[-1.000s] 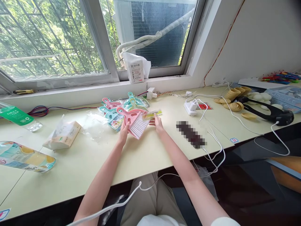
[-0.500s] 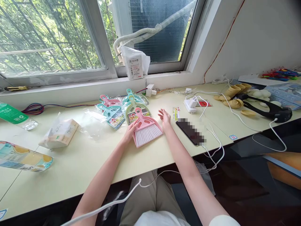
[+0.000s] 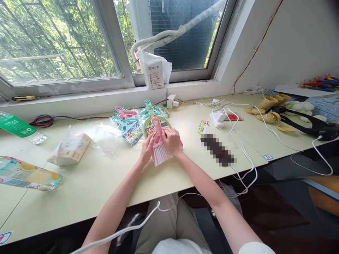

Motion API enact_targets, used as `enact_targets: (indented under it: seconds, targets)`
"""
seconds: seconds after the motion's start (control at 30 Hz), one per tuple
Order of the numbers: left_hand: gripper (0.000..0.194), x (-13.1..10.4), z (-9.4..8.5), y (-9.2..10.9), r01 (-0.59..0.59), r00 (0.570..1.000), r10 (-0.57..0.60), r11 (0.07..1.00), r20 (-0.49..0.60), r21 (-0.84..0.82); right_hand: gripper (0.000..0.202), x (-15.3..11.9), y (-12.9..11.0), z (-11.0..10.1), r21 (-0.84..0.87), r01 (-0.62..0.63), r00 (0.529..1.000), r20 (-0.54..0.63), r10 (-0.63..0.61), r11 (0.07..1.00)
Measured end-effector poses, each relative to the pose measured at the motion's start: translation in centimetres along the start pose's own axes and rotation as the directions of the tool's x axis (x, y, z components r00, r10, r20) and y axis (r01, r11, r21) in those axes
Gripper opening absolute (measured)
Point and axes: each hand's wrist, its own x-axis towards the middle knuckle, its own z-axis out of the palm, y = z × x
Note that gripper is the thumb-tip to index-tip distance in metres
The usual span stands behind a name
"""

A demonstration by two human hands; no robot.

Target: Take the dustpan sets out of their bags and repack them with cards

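Note:
A pink dustpan (image 3: 180, 144) with a small pink brush (image 3: 160, 154) nested in it lies in front of me, its white bristles toward me and its handle pointing away. My left hand (image 3: 147, 148) grips the left edge, thumb on top. My right hand (image 3: 172, 141) is closed over the brush's right part, hiding much of the bristles and the dustpan. Directly behind lies a green dustpan set (image 3: 150, 113), partly covered by the pink one. A blue dustpan set (image 3: 129, 128) in clear wrapping sits to the left.
Crumpled plastic film (image 3: 107, 139) and a tissue pack (image 3: 71, 150) are on the left, beside two bottles. To the right are a blurred-out dark object (image 3: 218, 150), a colourful card (image 3: 203, 127), a white power adapter (image 3: 218, 118) and trailing white cables. The table's front edge is close to me.
My right hand has moved left from beside the dustpan and closed over the brush. My left hand stays at the left edge. The view has shifted slightly.

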Motion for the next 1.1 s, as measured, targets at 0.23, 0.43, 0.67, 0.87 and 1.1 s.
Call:
enact_targets:
  seconds: [0.23, 0.43, 0.67, 0.87, 1.1]
  targets:
    - [0.045, 0.6, -0.5, 1.9, 0.019, 0.982, -0.030, 0.998, 0.186, 0.061, 0.047, 1.0, 0.9, -0.9, 0.226, -0.143, 0.982, -0.087, 0.166, 0.964]
    - [0.051, 1.1, -0.8, 2.7, -0.040, 0.968, -0.013, 0.978, 0.250, 0.204, 0.048, 1.3, 0.9, -1.0, 0.309, -0.109, 0.976, -0.148, 0.161, 0.945]
    - [0.048, 0.4, -0.8, 1.6, -0.130, 0.988, 0.084, 0.901, 0.128, 0.414, 0.042, 0.4, 0.1, -1.1, 0.024, 0.063, 0.991, -0.123, -0.059, 0.998]
    - [0.045, 0.3, -0.2, 1.6, -0.179, 0.976, 0.106, 0.884, 0.189, 0.433, 0.046, 0.6, -0.2, -0.9, 0.156, 0.029, 0.992, -0.129, -0.009, 0.987]
    - [0.045, 3.2, -7.0, 0.9, 0.000, 0.940, 0.154, 0.893, -0.306, 0.449, 0.052, 1.9, 1.3, -3.7, 0.453, -0.129, 0.910, -0.299, 0.286, 0.882]
